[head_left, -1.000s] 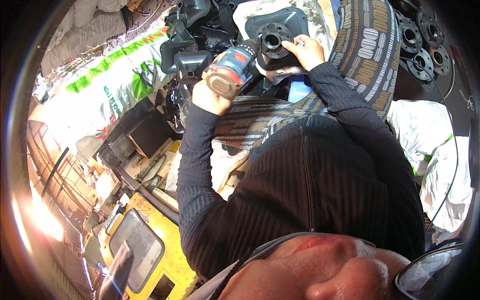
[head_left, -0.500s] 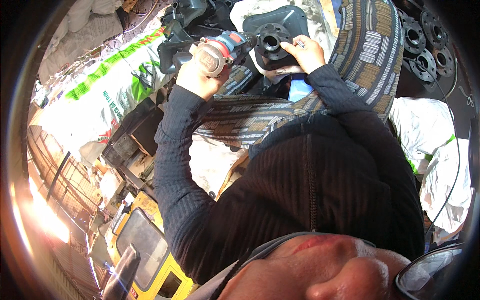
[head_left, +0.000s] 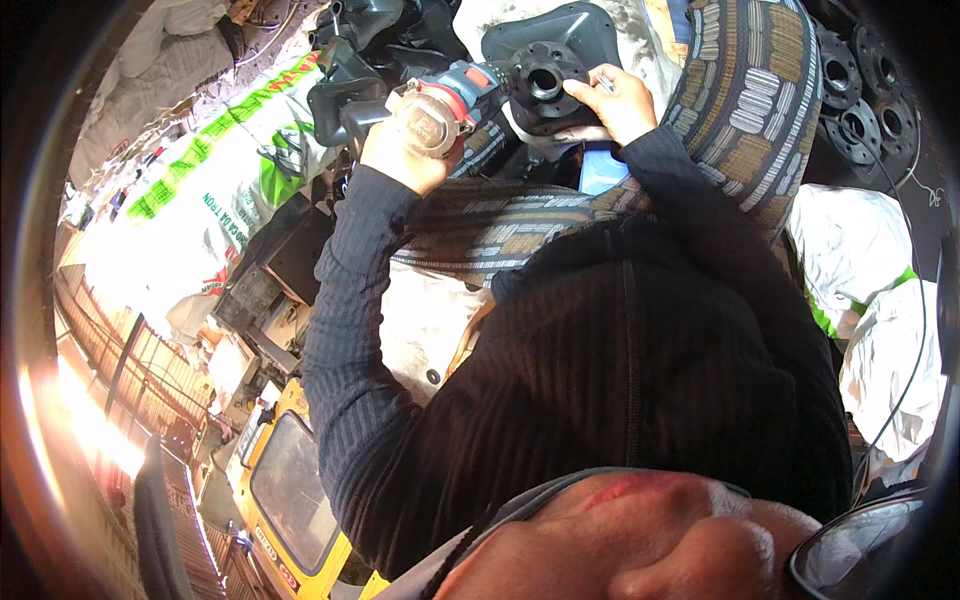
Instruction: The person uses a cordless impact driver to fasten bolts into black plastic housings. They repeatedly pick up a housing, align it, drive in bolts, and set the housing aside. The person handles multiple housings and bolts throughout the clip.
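Observation:
My left hand [head_left: 392, 160] is wrapped round a blue, red and grey cordless drill [head_left: 428, 125], whose nose points right toward a round black metal flange [head_left: 540, 118]. The flange has bolt holes and a raised central collar. It sits against a black part with a broad, squarish plate [head_left: 575, 28]. At the flange's right side, my right hand [head_left: 628, 108] pinches a small silvery piece [head_left: 606, 84] too small to name. My right thumb is at the collar's edge. The drill's tip reaches the flange's left edge; whether they touch is unclear.
My patterned trouser legs [head_left: 755, 90] surround the work. Several black flanges [head_left: 850, 135] lie at the far right beside a cable [head_left: 915, 250]. More black parts [head_left: 350, 100] pile up at the far left. White-and-green sacks [head_left: 230, 190] and yellow machinery [head_left: 260, 520] stand left.
The view has shifted slightly. Both hands keep nearly the same places, with the drill still beside the flange and the right fingers at the collar.

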{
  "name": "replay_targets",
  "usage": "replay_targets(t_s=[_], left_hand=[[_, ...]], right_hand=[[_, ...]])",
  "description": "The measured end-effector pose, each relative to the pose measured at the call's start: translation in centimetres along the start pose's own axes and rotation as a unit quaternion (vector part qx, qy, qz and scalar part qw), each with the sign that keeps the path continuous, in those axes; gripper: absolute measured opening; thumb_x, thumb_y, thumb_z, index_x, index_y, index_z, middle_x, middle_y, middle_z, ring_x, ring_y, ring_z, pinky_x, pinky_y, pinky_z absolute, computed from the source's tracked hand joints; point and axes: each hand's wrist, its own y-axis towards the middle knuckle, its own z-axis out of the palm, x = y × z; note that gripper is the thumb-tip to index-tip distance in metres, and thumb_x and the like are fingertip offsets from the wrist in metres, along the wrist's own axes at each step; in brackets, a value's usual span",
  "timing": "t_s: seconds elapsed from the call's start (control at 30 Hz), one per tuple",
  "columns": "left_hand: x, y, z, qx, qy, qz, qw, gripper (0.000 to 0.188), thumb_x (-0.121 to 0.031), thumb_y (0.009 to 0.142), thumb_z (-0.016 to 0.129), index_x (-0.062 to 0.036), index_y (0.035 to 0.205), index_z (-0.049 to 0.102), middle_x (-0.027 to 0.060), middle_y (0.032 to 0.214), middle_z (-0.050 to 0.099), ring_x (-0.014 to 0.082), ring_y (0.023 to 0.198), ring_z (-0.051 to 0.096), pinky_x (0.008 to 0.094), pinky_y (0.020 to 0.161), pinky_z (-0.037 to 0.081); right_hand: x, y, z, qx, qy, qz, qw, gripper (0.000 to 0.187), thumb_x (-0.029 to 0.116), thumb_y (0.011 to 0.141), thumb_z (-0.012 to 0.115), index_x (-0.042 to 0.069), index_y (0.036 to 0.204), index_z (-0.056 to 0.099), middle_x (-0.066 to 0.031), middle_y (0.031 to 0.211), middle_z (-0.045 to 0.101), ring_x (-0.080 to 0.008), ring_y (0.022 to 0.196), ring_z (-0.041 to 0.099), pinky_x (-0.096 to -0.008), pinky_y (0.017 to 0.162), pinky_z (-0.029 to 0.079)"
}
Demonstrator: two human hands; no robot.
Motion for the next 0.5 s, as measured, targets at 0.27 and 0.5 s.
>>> replay_targets(t_s=[0.27, 0.5], left_hand=[[-1.9, -2.2, 0.3, -0.101, -0.028, 0.017, 0.994, 0.039, -0.028, 0.073, 0.077, -0.0051, 0.102, 0.064, 0.0080, 0.089, 0.068, 0.0180, 0.081, 0.064, 0.0305, 0.075, 0.051], [-4.8, -9.9, 2.1, -0.120, -0.086, -0.003, 0.989, 0.055, -0.012, 0.072, 0.075, -0.0053, 0.122, 0.053, 0.0104, 0.117, 0.057, 0.0219, 0.104, 0.058, 0.0346, 0.090, 0.047]], right_hand=[[0.3, 0.1, -0.2, -0.042, -0.143, -0.097, 0.984, 0.044, 0.044, 0.071, 0.076, 0.004, 0.088, 0.067, -0.0105, 0.080, 0.067, -0.0212, 0.077, 0.064, -0.0325, 0.073, 0.049], [1.6, -0.9, -2.6, 0.077, 0.300, 0.013, 0.951, 0.033, 0.022, 0.090, 0.053, 0.002, 0.115, 0.060, 0.0026, 0.074, 0.053, -0.0074, 0.059, 0.047, -0.0203, 0.047, 0.039]])
